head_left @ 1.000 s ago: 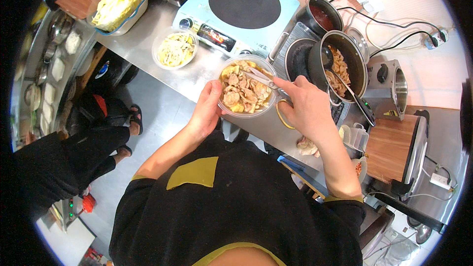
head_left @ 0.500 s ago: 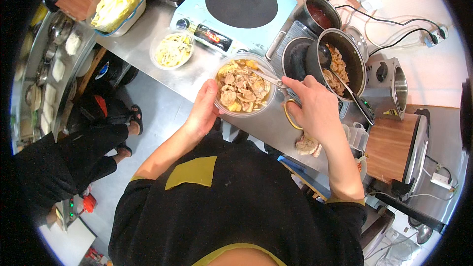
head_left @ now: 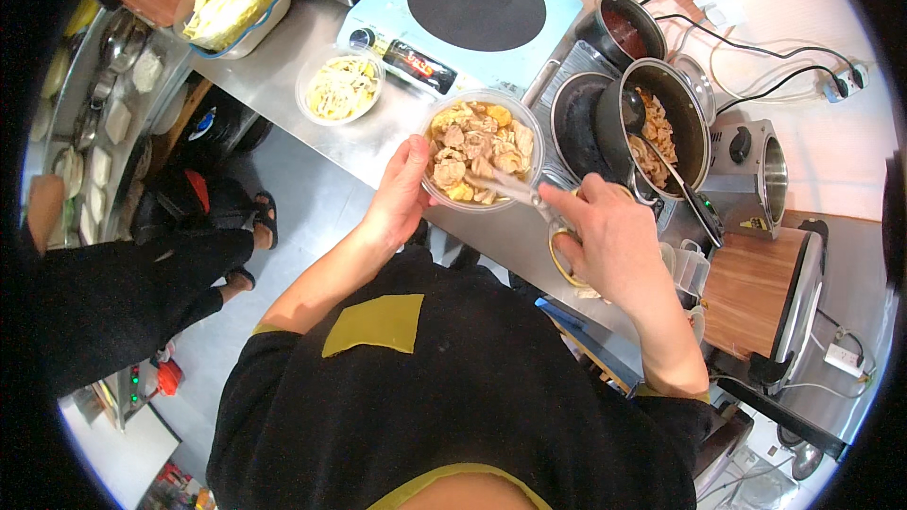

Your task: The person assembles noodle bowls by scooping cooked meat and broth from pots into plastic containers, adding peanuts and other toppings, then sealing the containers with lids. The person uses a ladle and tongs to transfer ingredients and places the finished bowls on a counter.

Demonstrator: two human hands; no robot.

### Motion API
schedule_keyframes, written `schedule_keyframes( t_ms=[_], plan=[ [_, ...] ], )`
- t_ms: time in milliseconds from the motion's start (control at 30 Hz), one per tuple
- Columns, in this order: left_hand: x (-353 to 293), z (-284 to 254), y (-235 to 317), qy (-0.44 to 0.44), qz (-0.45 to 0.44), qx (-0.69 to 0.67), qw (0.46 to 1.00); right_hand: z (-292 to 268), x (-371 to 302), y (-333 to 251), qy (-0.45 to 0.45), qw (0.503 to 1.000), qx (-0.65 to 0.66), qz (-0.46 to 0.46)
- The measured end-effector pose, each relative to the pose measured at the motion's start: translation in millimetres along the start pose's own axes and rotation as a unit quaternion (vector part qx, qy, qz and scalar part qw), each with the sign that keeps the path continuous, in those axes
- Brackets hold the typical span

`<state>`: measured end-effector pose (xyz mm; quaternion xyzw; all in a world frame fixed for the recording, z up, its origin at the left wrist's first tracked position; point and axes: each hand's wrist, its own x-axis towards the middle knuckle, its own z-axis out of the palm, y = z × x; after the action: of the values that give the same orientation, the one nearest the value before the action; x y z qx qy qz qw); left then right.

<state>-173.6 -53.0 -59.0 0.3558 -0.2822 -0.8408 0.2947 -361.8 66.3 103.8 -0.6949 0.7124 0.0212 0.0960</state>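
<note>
Meat pieces and yellow chunks in liquid fill a clear round plastic bowl (head_left: 538, 153) at the counter's front edge. My left hand (head_left: 402, 187) grips its left side, the thumb along the rim. In my right hand (head_left: 607, 236) is a pair of scissors (head_left: 518, 191) with gold-coloured handle loops. The blades reach over the bowl's near right rim into the meat; their tips are blurred. Behind and to the left stands a second clear bowl (head_left: 340, 87) of shredded pale yellow food, apart from both hands.
A pale blue cooktop (head_left: 378, 21) with a round black plate sits behind the bowls. On the right are a deep pot (head_left: 697, 85) of cooked meat with a ladle, and a smaller pot (head_left: 588, 30) of red liquid. Cabbage fills a tub (head_left: 250, 42). Another person's legs (head_left: 179, 269) are at left.
The scissors have shifted from the bowl's far right part to its near part, with my right hand moving nearer to me. My left hand keeps its hold on the bowl.
</note>
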Motion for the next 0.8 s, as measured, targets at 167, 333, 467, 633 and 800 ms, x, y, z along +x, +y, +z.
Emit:
schedule_keyframes(
  t_ms=[167,333,467,633,800],
  plan=[
    [-3,5,2,0.014,0.003,-0.006,1.000,-12,-1,-3,0.002,0.999,0.032,-0.037],
    [-2,1,-7,-0.026,-0.006,0.014,1.000,-3,29,0,0.015,1.000,-0.005,-0.022],
    [-7,4,-5,-0.017,-0.002,0.010,1.000,-12,31,1,0.004,1.000,-0.011,-0.018],
    [-9,14,0,0.018,-0.001,0.000,1.000,-7,21,-5,0.010,0.999,0.027,-0.029],
    [-9,10,-1,0.000,-0.006,0.018,1.000,-4,16,-5,-0.008,0.998,0.037,-0.040]
  ],
)
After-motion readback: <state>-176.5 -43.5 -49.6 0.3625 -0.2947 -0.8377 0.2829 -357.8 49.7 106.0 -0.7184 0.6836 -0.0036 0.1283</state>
